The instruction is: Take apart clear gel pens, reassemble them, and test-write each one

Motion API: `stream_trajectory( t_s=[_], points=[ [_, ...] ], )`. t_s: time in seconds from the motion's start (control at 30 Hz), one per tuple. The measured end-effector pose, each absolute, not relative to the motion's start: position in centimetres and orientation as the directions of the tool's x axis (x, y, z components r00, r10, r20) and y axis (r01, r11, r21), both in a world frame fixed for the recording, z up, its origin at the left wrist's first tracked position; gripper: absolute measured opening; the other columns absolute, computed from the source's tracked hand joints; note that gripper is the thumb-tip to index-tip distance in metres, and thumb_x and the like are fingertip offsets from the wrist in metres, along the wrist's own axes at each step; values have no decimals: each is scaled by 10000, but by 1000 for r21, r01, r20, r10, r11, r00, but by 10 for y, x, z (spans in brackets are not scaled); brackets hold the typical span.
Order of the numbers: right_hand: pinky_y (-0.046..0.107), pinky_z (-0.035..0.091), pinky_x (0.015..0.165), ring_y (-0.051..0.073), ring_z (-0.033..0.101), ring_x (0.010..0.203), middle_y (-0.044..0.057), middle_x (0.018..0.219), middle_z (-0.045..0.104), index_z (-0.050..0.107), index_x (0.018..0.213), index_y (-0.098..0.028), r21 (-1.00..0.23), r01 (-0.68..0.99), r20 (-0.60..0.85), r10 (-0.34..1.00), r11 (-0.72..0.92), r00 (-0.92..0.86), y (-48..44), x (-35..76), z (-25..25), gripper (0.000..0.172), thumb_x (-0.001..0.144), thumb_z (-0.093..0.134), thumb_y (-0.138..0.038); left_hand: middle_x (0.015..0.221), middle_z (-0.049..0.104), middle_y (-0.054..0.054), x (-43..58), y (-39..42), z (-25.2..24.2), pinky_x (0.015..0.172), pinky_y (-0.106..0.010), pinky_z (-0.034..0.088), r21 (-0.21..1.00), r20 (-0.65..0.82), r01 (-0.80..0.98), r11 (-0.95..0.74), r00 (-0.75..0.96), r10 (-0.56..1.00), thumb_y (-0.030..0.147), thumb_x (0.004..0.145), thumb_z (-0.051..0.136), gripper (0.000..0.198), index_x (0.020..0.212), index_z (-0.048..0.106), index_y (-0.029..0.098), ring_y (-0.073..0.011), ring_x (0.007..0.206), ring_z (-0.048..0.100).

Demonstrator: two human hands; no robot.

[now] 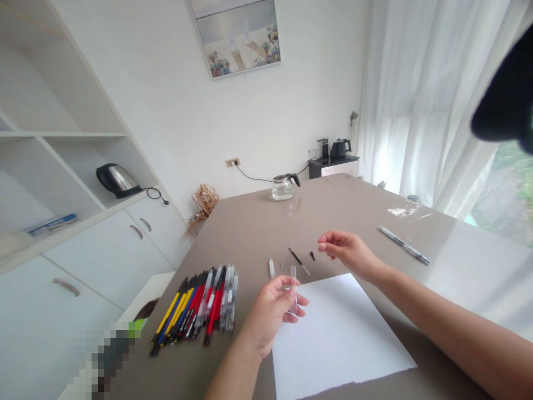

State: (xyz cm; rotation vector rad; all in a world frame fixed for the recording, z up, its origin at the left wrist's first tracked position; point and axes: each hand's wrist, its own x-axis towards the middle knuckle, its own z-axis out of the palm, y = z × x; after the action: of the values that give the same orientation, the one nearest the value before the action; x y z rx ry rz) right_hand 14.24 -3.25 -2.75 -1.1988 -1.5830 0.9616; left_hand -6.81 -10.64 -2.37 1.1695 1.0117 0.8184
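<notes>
A clear pen barrel (293,274) stands near-upright over the paper's (341,339) left edge — pinched in the left hand (275,303). The right hand (343,249), out past the paper's far edge, curls its fingers; whether they grip anything, one cannot tell. Beyond the paper, a slim refill (299,261) and a small black piece (312,256) lie loose on the tabletop (250,228) — a careless brush could roll either away. Pens (195,305) crowd left of the paper.

Grey-brown table (245,228) with rowed pens (195,305), white paper (341,333), dark refill (298,261), lone pen (403,245), glass jug (282,190)
</notes>
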Motion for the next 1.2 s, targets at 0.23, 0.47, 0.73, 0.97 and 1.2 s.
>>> stream_trajectory(
  t_s=[0.23, 0.47, 0.73, 0.97, 1.2],
  points=[
    [249, 406, 579, 79, 478, 573, -9, 639, 538, 572, 760, -146, -990, -60, 141, 923, 128, -359, -65, 119, -13, 234, 634, 628, -336, 795, 574, -57, -67, -108, -25, 589, -250, 380, 983, -158, 146, 112, 362, 919, 376, 748, 473, 324, 976, 519, 151, -127, 662, 539],
    [286, 439, 666, 116, 533, 681, 24, 723, 567, 594, 768, -136, -983, -5, 160, 856, 181, -492, -65, 119, -15, 201, 667, 605, -309, 781, 577, -58, -67, -108, -23, 586, -250, 382, 978, -161, 180, 104, 344, 925, 368, 728, 498, 336, 974, 546, 144, -125, 650, 529],
    [279, 455, 673, 125, 547, 723, 31, 806, 570, 642, 802, -165, -955, 45, 230, 824, 295, -517, -64, 122, -15, 204, 686, 577, -319, 762, 582, -55, -68, -108, -24, 579, -248, 382, 981, -152, 165, 99, 348, 925, 387, 722, 506, 351, 971, 549, 143, -126, 637, 534],
    [279, 447, 665, 124, 551, 723, 33, 802, 572, 651, 864, -175, -958, 20, 235, 819, 287, -523, -65, 121, -16, 233, 685, 578, -305, 802, 595, -73, -68, -108, -25, 681, -296, 393, 985, -164, 117, 130, 358, 919, 379, 732, 506, 353, 988, 543, 138, -154, 721, 568],
    [243, 421, 564, 109, 510, 620, 42, 734, 595, 641, 875, -151, -968, 155, 144, 942, 198, -305, -54, 129, -18, 332, 667, 565, -398, 777, 611, -68, -69, -107, -26, 686, -289, 392, 985, -167, 97, 143, 323, 932, 387, 714, 530, 351, 961, 540, 138, -148, 731, 561]
  ],
)
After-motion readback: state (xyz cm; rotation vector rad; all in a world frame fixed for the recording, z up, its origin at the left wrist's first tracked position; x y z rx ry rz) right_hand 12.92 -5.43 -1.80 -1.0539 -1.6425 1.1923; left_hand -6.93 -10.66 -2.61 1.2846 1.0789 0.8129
